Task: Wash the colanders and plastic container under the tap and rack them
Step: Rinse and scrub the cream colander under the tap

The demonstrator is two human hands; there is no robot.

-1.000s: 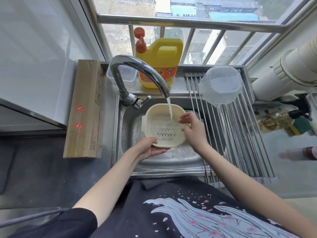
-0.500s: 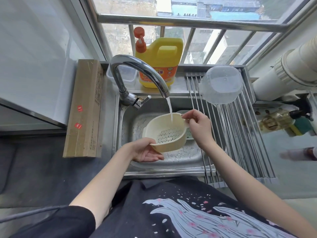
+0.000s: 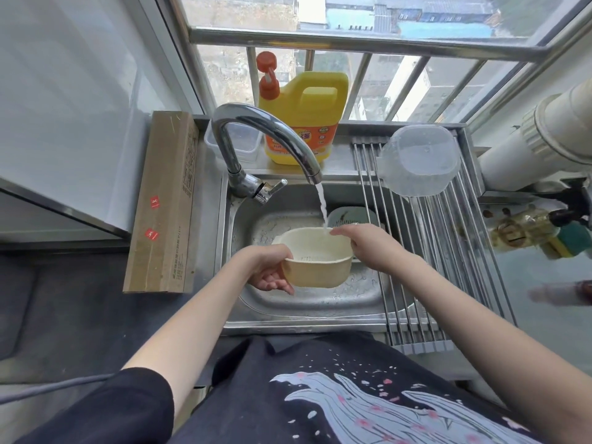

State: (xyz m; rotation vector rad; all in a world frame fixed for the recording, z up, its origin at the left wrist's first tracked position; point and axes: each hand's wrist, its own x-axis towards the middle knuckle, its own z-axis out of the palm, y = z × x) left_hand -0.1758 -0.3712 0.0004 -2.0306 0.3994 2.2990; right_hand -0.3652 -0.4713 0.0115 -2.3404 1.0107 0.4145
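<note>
A cream colander (image 3: 315, 270) is held upright over the steel sink (image 3: 307, 302), under the running tap (image 3: 266, 139). My left hand (image 3: 267, 267) grips its near left side, fingers curled beneath it. My right hand (image 3: 368, 243) holds the far right rim, where the water stream lands. A grey-green colander (image 3: 349, 216) lies in the sink behind my right hand, mostly hidden. A clear plastic container (image 3: 419, 160) rests upside down on the roll-up rack (image 3: 448, 251) at the back right.
A yellow detergent jug (image 3: 304, 120) and a small clear tub (image 3: 243, 142) stand on the ledge behind the tap. A long cardboard box (image 3: 166, 200) lies left of the sink. White pipes (image 3: 538, 139) and bottles (image 3: 519, 229) are at the right.
The cream colander has tipped from facing me, mesh showing, to upright with its opening upward. Both hands lowered slightly with it; water keeps running.
</note>
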